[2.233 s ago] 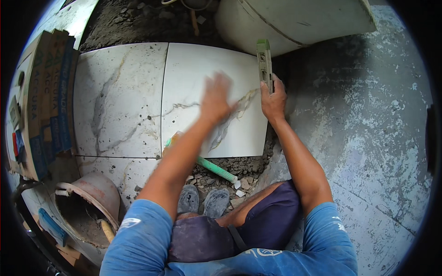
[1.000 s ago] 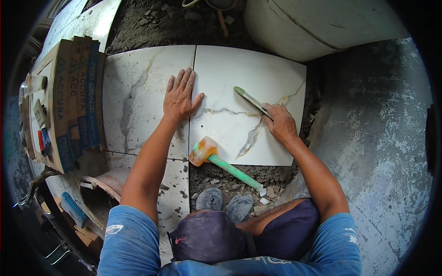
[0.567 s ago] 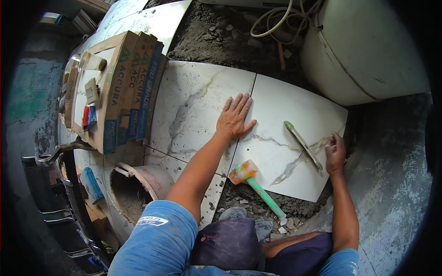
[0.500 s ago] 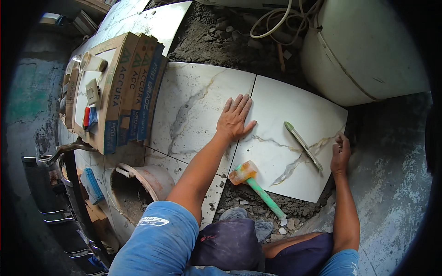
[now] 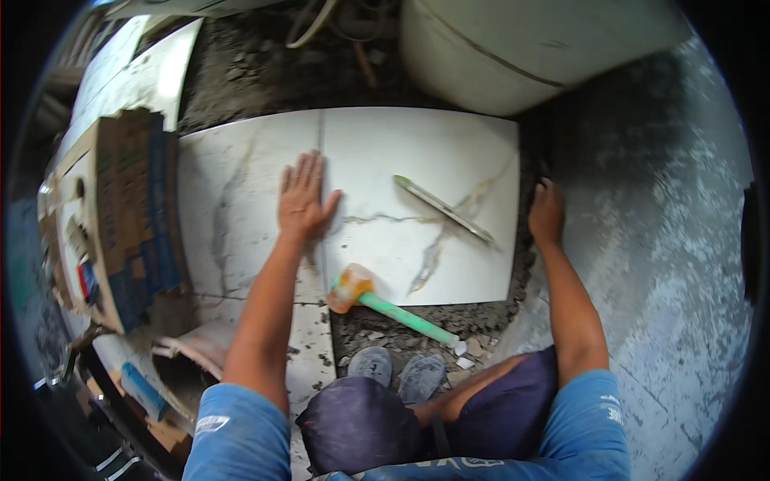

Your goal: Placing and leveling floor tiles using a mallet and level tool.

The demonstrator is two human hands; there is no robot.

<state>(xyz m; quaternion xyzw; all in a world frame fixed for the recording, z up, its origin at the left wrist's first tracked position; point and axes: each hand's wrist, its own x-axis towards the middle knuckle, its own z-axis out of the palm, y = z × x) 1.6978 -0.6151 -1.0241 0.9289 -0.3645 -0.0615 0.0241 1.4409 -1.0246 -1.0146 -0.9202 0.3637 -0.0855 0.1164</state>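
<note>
Just left of the right grip [image 5: 547,215], curled, contents indiscernible, the marble-veined tile [image 5: 449,160] is positioned; the left grip [image 5: 301,204] is spread flat, empty.

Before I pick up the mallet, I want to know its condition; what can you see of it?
The mallet lies at the near left corner of the right-hand tile. Its thick orange head, paler at one end, looks like rubber or plastic. The green handle, pale-tipped, slants down and right past the tile's edge, above rubble. Neither left hand nor right hand touches it. Blur hides finer wear.
</note>
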